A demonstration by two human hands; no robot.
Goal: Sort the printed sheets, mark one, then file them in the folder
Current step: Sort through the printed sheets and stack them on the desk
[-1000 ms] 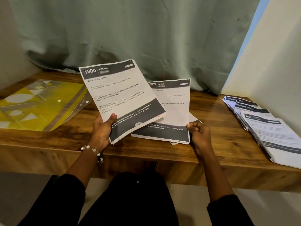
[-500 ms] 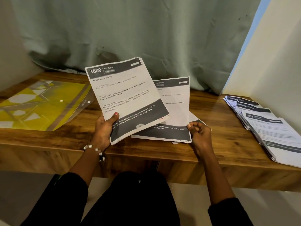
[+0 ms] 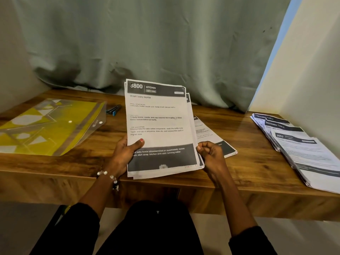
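Observation:
A small stack of printed sheets, topped by the page headed 3800 KITCHEN, stands tilted up over the desk's front edge. My left hand grips its lower left side with the thumb on the front. My right hand pinches the stack's lower right edge with curled fingers. One more printed sheet lies flat on the desk behind my right hand. A yellow and clear plastic folder lies flat at the left. A pen with a blue part lies beside the folder's far corner.
A fanned pile of other printed sheets lies at the desk's right end by the white wall. A grey-green curtain hangs behind the wooden desk. My dark-clothed lap is below the desk's front edge.
The 3800 page swung from a leftward tilt to upright, and moved right onto sheets that lay on the desk. My right hand now pinches that gathered stack. The pen has come into view.

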